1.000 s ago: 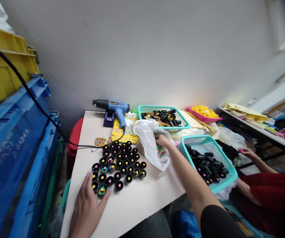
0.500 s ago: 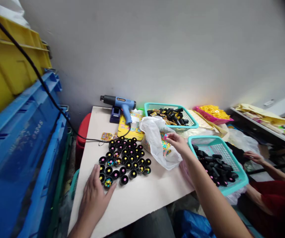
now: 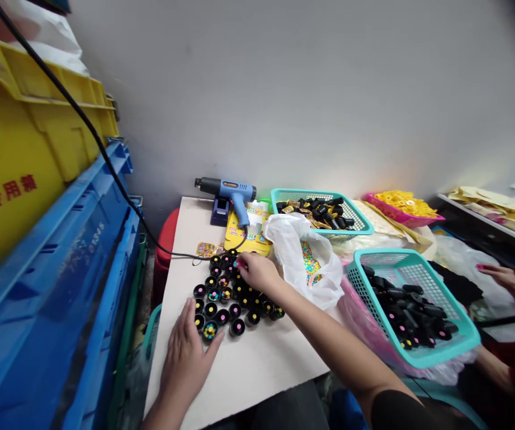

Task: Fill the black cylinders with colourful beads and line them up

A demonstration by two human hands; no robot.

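Observation:
A tight group of small round black cups (image 3: 222, 316) stands on the table, most with a yellow or pink dot inside and several with coloured beads. My left hand (image 3: 188, 352) lies open along the group's left edge, its thumb beside a cup filled with beads (image 3: 210, 329). Over the back of the group is my right hand (image 3: 260, 272), fingertips pinched on a few small pink and blue beads (image 3: 238, 263). My forearm and hand hide some cups. To their right, a white plastic bag (image 3: 287, 236) gapes open, with many multicoloured beads (image 3: 310, 263) in it.
Behind the cups are a blue heat gun (image 3: 239, 209) and a yellow box (image 3: 244, 236). Teal baskets (image 3: 414, 257) with black parts stand right; a pink basket (image 3: 396, 217) is farther back. A black cable (image 3: 100, 143) hangs across the left. Another person's hand (image 3: 502, 276) is at far right.
My right hand has moved left from the bead bag to above the black cups, still pinching beads. My left hand stays beside the cups. The view has shifted slightly.

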